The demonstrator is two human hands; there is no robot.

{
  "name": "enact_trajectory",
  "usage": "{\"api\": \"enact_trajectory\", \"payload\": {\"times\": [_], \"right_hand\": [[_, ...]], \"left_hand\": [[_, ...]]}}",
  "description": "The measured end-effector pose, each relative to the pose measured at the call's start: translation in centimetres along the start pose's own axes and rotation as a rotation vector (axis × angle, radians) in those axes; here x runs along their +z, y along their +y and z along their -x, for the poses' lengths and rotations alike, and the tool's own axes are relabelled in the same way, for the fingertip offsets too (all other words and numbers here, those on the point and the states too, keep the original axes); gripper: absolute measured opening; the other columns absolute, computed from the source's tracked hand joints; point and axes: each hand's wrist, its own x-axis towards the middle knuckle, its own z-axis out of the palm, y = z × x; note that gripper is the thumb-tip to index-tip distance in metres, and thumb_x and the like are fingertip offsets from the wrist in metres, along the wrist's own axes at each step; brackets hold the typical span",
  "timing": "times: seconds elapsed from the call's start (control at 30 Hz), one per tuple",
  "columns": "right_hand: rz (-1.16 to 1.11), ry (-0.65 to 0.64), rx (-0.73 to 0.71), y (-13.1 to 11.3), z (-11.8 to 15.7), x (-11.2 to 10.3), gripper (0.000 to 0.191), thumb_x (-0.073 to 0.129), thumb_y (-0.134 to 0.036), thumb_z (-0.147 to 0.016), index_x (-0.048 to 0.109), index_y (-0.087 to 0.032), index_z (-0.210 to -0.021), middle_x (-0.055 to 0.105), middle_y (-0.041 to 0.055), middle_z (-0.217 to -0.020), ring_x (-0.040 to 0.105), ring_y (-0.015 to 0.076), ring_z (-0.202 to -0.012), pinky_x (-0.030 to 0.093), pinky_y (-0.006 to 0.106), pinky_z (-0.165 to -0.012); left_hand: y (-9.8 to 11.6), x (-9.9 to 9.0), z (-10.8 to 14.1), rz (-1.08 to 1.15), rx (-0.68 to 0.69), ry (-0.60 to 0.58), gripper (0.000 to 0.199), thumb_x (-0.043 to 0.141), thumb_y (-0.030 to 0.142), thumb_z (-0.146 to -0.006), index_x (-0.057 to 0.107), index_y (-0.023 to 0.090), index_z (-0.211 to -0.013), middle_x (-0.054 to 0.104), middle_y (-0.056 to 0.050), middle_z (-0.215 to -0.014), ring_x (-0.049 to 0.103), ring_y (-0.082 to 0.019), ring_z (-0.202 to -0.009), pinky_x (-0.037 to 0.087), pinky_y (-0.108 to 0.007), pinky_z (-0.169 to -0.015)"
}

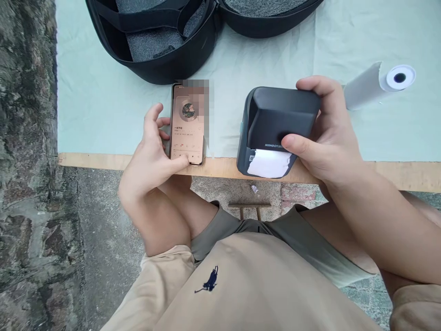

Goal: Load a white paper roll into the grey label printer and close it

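A phone (188, 133) with a lit, pinkish screen is upright in the view at the table's front edge. My left hand (151, 154) holds it from the left side, thumb over the lower part of the screen and fingers behind its left edge. To the right, my right hand (330, 133) grips a black label printer (284, 110) by its right side, with the thumb on its front face. A torn-edged strip of white paper (270, 163) sticks out of the printer's lower end.
An open black case (172, 64) with grey foam lies at the back left, its other half (268, 25) beside it. A white paper roll (368, 87) rests at the right on the pale green cloth. A stone wall (25, 138) borders the left.
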Motion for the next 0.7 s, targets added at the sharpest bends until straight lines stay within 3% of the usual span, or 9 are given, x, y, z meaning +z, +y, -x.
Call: {"api": "enact_trajectory", "payload": {"times": [0.13, 0.3, 0.43, 0.7], "right_hand": [[0.024, 0.004, -0.007, 0.0, 0.0, 0.0, 0.06, 0.078, -0.037, -0.066, 0.046, -0.039, -0.118, 0.05, -0.0019, -0.111, 0.055, 0.0115, -0.094, 0.055, 0.029, -0.076], [0.031, 0.012, -0.016, 0.1, 0.0, 0.0, 0.061, 0.078, -0.037, -0.065, 0.047, -0.04, -0.118, 0.05, -0.0013, -0.113, 0.053, 0.0119, -0.094, 0.054, 0.03, -0.078], [0.035, 0.021, -0.008, 0.1, 0.0, 0.0, 0.062, 0.079, -0.037, -0.064, 0.048, -0.041, -0.118, 0.05, -0.0019, -0.113, 0.054, 0.0123, -0.095, 0.055, 0.032, -0.078], [0.015, 0.02, -0.02, 0.0, 0.0, 0.1, 0.063, 0.079, -0.035, -0.063, 0.048, -0.04, -0.117, 0.052, -0.0018, -0.111, 0.054, 0.0131, -0.095, 0.052, 0.031, -0.077]], "left_hand": [[0.7, -0.1, 0.2, -0.002, -0.036, -0.012, 0.104, 0.07, 0.023, -0.055, 0.015, 0.023, -0.143, 0.043, -0.013, -0.135, 0.052, -0.032, -0.106, 0.05, -0.056, -0.09], [0.9, -0.2, 0.1, -0.002, -0.054, -0.029, 0.109, 0.069, 0.021, -0.051, 0.013, 0.023, -0.144, 0.041, -0.014, -0.137, 0.052, -0.032, -0.107, 0.05, -0.056, -0.094], [0.1, -0.4, 0.3, 0.008, 0.004, -0.102, 0.115, 0.07, 0.024, -0.05, 0.007, 0.025, -0.146, 0.038, -0.014, -0.141, 0.052, -0.031, -0.11, 0.053, -0.054, -0.09], [-0.5, -0.8, 0.7, 0.027, 0.099, -0.15, 0.117, 0.074, 0.027, -0.054, 0.003, 0.024, -0.147, 0.033, -0.015, -0.147, 0.047, -0.032, -0.124, 0.043, -0.059, -0.104]]}}
